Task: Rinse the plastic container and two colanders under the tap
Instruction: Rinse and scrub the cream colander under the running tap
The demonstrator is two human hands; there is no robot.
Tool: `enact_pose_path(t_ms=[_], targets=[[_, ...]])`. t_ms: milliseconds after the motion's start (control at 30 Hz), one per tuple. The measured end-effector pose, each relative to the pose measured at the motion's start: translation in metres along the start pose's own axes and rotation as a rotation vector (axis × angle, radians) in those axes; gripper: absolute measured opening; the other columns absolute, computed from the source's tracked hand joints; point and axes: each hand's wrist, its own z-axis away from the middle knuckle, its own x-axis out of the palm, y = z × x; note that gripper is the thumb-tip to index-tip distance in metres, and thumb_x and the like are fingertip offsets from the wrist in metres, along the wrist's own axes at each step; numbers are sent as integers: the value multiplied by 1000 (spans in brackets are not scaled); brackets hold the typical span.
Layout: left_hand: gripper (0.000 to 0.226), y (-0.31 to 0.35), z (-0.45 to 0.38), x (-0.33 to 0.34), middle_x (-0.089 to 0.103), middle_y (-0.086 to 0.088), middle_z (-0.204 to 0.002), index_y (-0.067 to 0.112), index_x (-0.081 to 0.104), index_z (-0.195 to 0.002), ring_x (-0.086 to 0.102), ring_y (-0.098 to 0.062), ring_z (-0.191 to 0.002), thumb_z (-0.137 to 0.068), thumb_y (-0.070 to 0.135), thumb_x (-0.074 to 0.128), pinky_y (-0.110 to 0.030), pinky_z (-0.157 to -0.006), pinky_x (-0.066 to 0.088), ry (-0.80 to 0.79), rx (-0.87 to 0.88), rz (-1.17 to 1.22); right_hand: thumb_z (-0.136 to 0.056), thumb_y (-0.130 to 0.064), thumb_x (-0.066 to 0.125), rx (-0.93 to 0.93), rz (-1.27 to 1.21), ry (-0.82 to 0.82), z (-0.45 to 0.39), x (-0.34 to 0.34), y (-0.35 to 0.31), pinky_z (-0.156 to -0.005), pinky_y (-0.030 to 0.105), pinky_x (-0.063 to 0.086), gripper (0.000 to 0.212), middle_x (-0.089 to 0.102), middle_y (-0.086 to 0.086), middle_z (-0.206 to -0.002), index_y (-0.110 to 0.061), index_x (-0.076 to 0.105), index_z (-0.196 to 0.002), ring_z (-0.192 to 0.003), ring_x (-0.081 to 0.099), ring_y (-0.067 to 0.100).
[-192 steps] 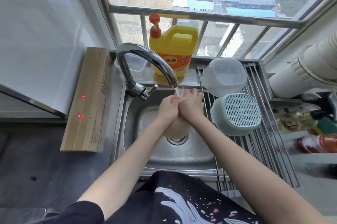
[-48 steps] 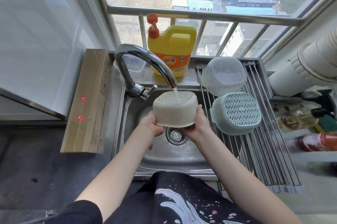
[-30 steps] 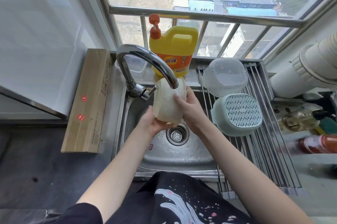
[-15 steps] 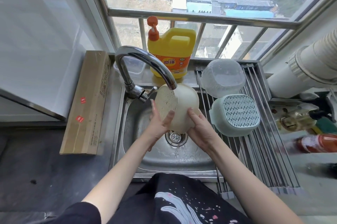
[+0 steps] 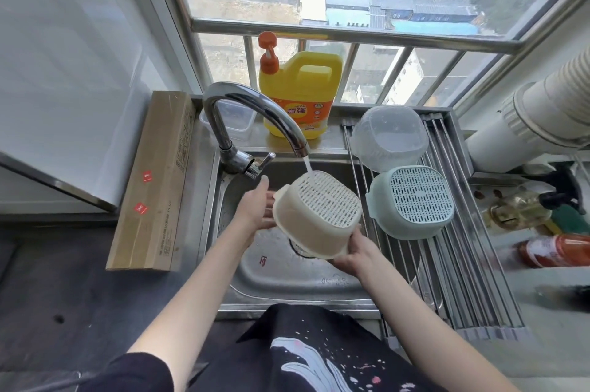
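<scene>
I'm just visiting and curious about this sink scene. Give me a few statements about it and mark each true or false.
1. Water from the tap lands on the cream colander. True.
2. The cream colander is held mouth up. False: its perforated bottom faces up, tilted.
3. The green colander lies upside down on the drying rack. True.
4. The clear plastic container sits in the sink. False: it rests on the rack behind the green colander.
5. Only one hand touches the cream colander. False: the left hand and right hand are both on it.
</scene>
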Motion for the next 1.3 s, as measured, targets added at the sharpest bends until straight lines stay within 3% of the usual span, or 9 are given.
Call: enact_pose_path(t_ms=[100,233,333,500,800,1000,1133,1233,1300], targets=[[65,24,-12,8,65,-16,-99,-4,54,-117,62,-26,-88,-94,54,38,-35,-76,52,-15,-154,143,-100,-48,34,12,-56,30,-6,1,4,-90,53,47,48,68,19,-95,-8,54,-81,-121,53,34],[76,63,-19,14,45,-23,-139,0,51,-129,44,-39,-127,-89,61,28,-53,-100,38,-133,-339,461,-99,-54,26,-35,-56,14,-20,3,-3,-57,60,51,53,70,25,-86,-13,57,-114,-125,50,34],[47,82,-23,14,46,-19,-142,16,63,-106,36,-36,-136,-99,42,24,-53,-112,23,-59,-399,605,-98,-56,29,-75,-35,69,-20,2,-12,-95,53,45,54,61,17,-125,-14,54,-120,-123,52,35],[43,107,-28,4,70,-5,-80,0,57,-92,65,-32,-49,-104,28,27,-42,-46,51,43,-526,996,-96,-57,30,-42,32,141,-17,-3,-10,-95,55,43,56,59,19,-127,-11,53,-120,-119,53,40],[40,119,-28,-16,74,-4,-90,2,59,-91,68,-26,-88,-103,28,30,-37,-93,44,26,-486,991,-95,-59,32,-54,194,207,-30,-14,-4,-91,56,47,63,62,18,-120,-8,49,-128,-115,56,40],[49,63,-7,-20,72,-5,-72,7,61,-89,70,-21,-71,-98,39,26,-32,-75,48,-66,-247,542,-94,-53,46,-213,353,162,-32,-14,-6,-81,59,52,53,67,15,-114,-12,53,-127,-99,65,38],[86,4,-9,-31,62,-8,-116,10,53,-122,60,-26,-103,-70,77,46,-38,-85,49,177,-192,-94,-97,-51,39,-204,338,178,-24,-2,-1,-70,50,55,53,66,14,-117,-10,53,-128,-100,64,37],[73,-8,9,-21,62,-12,-120,11,55,-121,60,-30,-107,-81,71,44,-39,-83,51,-124,-348,96,-103,-41,28,-124,318,171,-12,6,7,-76,52,48,48,65,18,-114,-5,54,-123,-112,57,35],[49,-9,22,-12,72,-16,-83,4,62,-100,69,-27,-78,-98,45,36,-32,-64,55,-229,-358,363,-106,-29,23,-80,356,147,0,9,11,-79,54,47,41,67,22,-92,-5,56,-114,-102,62,36]])
